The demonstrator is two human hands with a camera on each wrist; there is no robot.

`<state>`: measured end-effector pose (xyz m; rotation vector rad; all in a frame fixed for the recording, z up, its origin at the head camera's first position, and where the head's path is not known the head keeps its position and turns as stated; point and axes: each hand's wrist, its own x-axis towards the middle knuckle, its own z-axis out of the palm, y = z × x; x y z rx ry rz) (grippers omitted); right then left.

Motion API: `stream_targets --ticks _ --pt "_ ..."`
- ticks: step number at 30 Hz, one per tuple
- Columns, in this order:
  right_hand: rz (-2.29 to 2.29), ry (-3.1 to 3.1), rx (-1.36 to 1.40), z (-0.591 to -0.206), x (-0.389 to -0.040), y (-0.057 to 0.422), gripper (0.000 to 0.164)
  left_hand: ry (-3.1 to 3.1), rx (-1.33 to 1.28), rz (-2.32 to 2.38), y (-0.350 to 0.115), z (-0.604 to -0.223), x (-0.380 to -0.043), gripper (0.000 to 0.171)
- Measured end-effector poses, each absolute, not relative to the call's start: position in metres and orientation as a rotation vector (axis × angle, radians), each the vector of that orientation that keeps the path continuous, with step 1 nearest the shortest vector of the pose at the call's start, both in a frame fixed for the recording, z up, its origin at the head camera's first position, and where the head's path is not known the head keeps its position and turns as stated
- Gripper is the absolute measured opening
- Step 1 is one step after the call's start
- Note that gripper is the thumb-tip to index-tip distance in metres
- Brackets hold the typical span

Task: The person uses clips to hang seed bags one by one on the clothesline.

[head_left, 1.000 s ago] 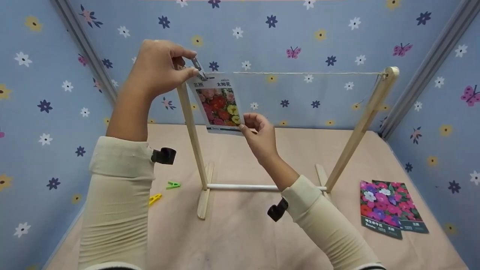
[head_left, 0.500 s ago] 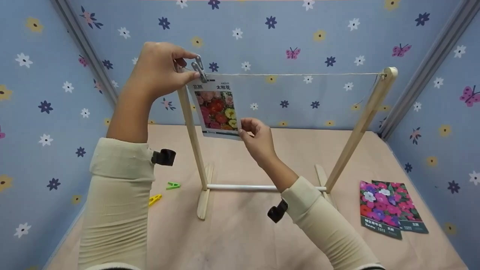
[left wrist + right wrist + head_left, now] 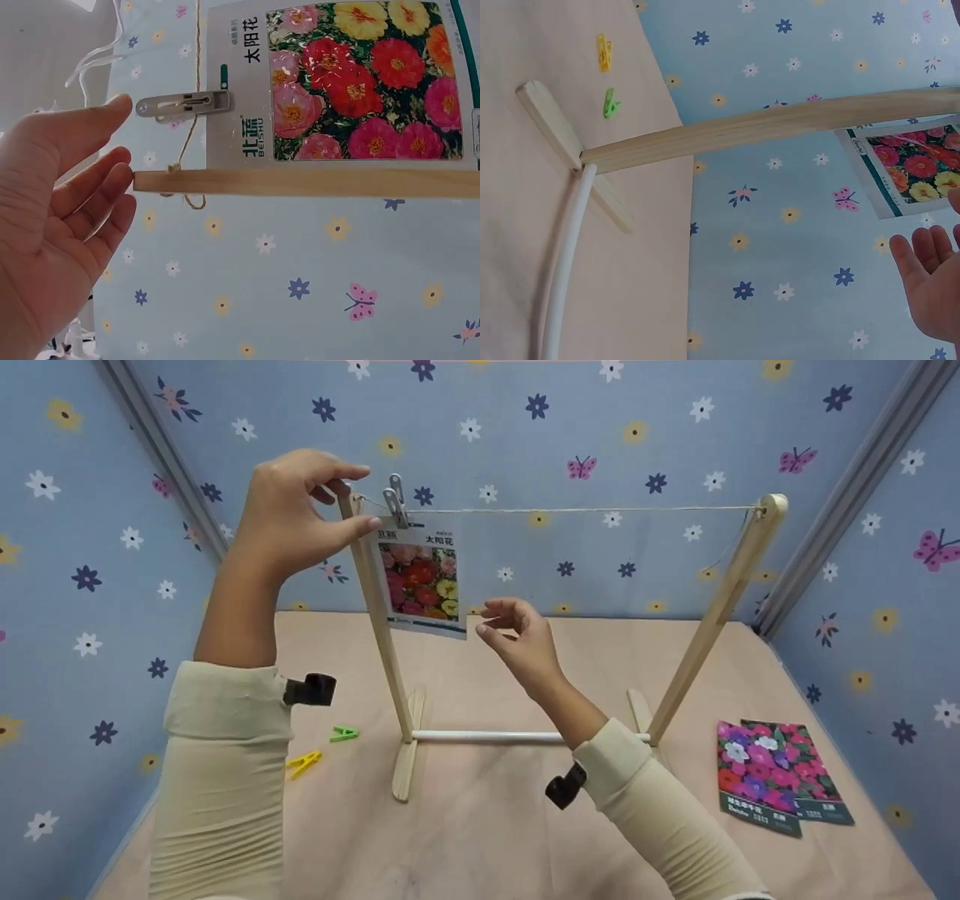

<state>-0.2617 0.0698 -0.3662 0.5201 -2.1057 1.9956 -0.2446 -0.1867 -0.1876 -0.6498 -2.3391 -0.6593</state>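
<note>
A flower seed packet (image 3: 420,585) hangs from the twine (image 3: 570,510) near the left post of a wooden stand, fixed by a grey clothespin (image 3: 396,502) at its top left corner. My left hand (image 3: 300,514) is beside the post top with thumb and fingers spread apart; in the left wrist view its fingertips are close to the clothespin (image 3: 184,103), and a gap shows between them. To the right of the packet's lower edge, my right hand (image 3: 521,641) holds nothing, its fingers loosely bent. The right wrist view shows that hand (image 3: 930,285) just below the packet (image 3: 907,169).
A yellow clothespin (image 3: 304,763) and a green clothespin (image 3: 344,733) lie on the table (image 3: 480,825) left of the stand. Two overlapping flower packets (image 3: 761,772) lie at the right. The stand's right post (image 3: 712,630) and white crossbar (image 3: 487,736) frame the middle.
My left hand has let go of the grey clothespin and moved left. The right hand has released the packet's edge, and the packet now hangs from the twine.
</note>
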Motion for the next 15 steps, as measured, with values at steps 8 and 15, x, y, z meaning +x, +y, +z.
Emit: stream_targets --ticks 8,15 --pt "2.008 -2.069 0.507 -0.369 -0.263 0.083 0.033 -2.339 -0.650 -0.765 -0.196 -0.192 -0.237 0.049" --pt "2.014 -2.067 0.543 -0.373 -0.262 0.092 0.037 -2.300 -0.631 -0.884 -0.205 -0.198 -0.234 0.053"
